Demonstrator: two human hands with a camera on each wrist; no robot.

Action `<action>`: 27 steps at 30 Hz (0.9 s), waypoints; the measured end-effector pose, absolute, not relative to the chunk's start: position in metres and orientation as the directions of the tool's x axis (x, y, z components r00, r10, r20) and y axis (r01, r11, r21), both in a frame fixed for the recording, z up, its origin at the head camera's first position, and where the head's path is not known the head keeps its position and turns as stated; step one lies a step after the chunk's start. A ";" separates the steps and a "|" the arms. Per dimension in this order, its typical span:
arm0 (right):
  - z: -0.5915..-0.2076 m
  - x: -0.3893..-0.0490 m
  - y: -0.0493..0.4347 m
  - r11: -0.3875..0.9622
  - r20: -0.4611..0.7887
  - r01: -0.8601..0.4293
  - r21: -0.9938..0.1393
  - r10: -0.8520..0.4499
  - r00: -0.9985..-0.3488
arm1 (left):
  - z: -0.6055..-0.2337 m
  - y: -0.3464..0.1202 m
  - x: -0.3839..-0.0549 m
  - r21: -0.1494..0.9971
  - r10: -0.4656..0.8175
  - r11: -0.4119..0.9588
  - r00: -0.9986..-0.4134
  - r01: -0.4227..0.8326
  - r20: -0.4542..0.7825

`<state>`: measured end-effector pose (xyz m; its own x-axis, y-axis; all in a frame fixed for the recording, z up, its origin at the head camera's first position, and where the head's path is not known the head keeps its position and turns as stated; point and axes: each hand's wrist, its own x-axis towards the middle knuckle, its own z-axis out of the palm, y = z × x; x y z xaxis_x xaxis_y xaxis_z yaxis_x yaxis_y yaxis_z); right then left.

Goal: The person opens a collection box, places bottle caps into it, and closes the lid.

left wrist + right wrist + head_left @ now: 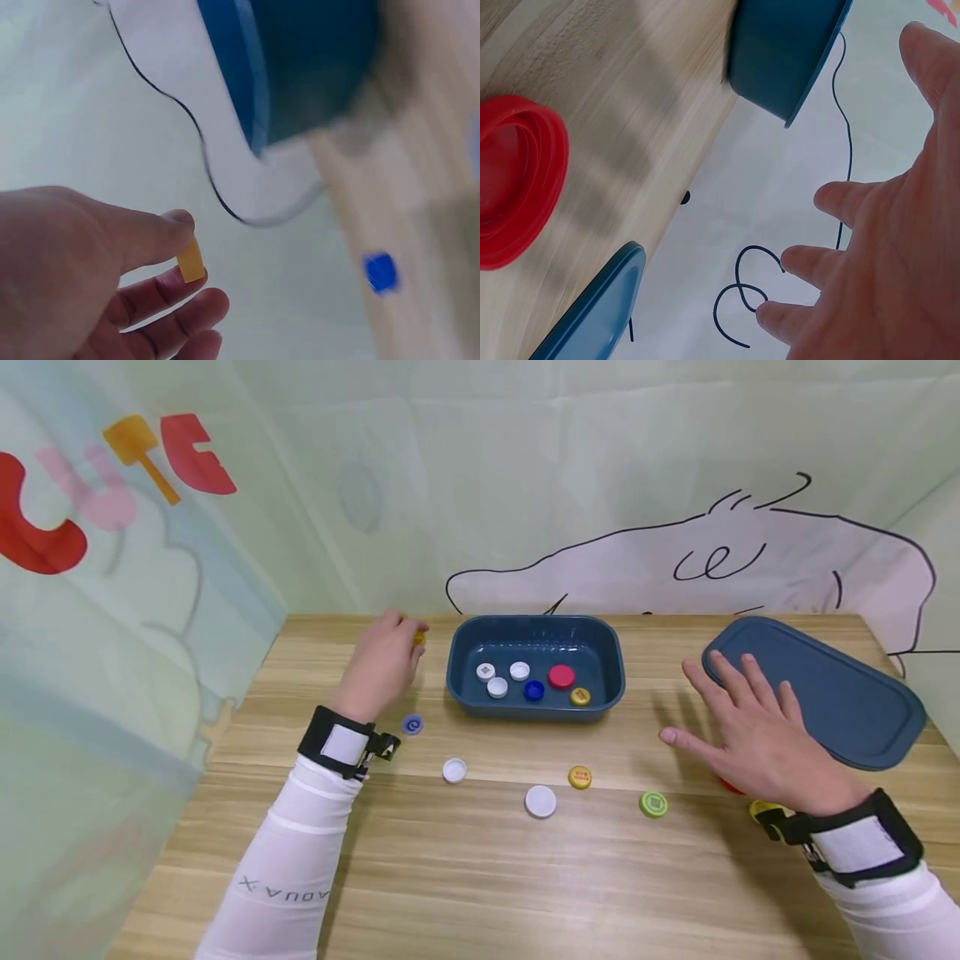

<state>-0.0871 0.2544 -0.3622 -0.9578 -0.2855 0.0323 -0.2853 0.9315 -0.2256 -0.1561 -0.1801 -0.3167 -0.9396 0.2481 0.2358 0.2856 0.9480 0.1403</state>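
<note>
My left hand (378, 667) pinches a yellow bottle cap (191, 260) between thumb and fingertips, left of the dark blue box (534, 713). Inside that box lie several caps, among them a red cap (561, 677), a dark blue cap (534, 691) and a yellow cap (580, 697). Fingers spread and holding nothing, my right hand (765, 747) hovers over the right side of the table. Below it a red cap (525, 180) shows large in the right wrist view; in the head view the hand mostly covers it.
A dark blue lid (847, 702) lies at the right. Along the table's middle are a purple-blue cap (412, 724), two white caps (541, 802), a yellow cap (580, 777) and a green cap (653, 804). Another yellow cap (759, 810) is partly behind the right wrist. A printed cloth (525, 485) hangs behind.
</note>
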 end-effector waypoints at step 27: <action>-0.363 -0.080 0.254 0.934 0.028 -0.282 -0.220 -0.283 -0.959 | -0.352 -0.080 -0.195 0.009 0.315 0.949 -0.948 0.315 0.045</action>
<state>-0.0797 0.2538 -0.3627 -0.9588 -0.2826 0.0282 -0.2817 0.9339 -0.2203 -0.1951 -0.0797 -0.3521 -0.9481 0.3147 0.0454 0.3154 0.9489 0.0089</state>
